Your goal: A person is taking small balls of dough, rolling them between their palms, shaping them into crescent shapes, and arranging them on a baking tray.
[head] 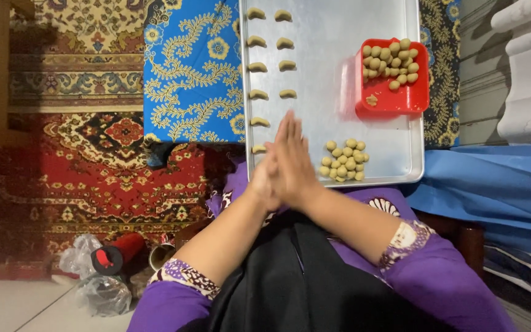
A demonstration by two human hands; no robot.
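My left hand (pixel 262 182) and my right hand (pixel 296 161) are pressed flat together, palm to palm, fingers pointing away from me, over the near edge of a metal baking tray (pixel 330 37). Anything between the palms is hidden. Just right of my hands a small pile of tan dough balls (pixel 344 161) lies on the tray. Crescent-shaped dough pieces (pixel 257 67) stand in two columns along the tray's left side. A red square container (pixel 396 101) with more dough balls (pixel 390 61) sits at the tray's right edge.
The tray rests on a blue cloth with yellow flowers (pixel 192 74). A red patterned carpet (pixel 93 178) lies to the left. A red-and-black cylinder (pixel 115 253) and crumpled clear plastic (pixel 102 295) sit at lower left. Blue fabric (pixel 493 184) lies at right.
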